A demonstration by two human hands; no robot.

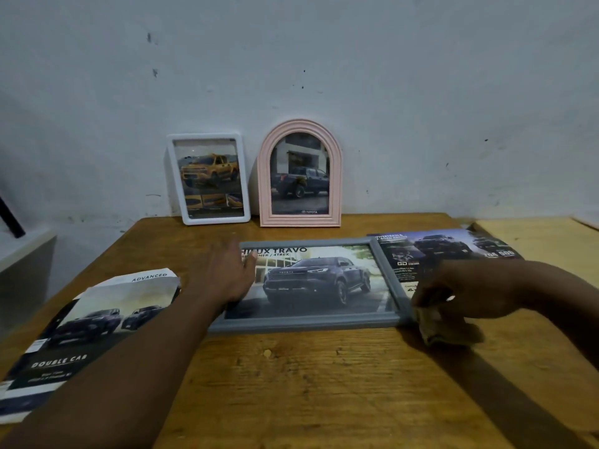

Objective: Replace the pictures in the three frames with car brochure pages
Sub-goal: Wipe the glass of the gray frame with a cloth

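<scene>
Grey frame (304,322): flat on the desk (324,384), holding a dark pickup page.
Left hand (227,273): flat on the frame's left edge, fingers (250,259) spread.
Right hand (460,293): at the frame's right corner, fingers pinching a cloth (444,332).
White frame (209,178), pink frame (299,175): upright against the wall, car pages inside.
Brochures: one (81,332) left, one (444,251) right.

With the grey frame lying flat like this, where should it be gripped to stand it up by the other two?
Probably by its two short ends, one hand from each side. The grey frame lies flat and landscape on the table, with the left hand already on its left end and the right hand, holding a cloth, at its right corner.
</scene>
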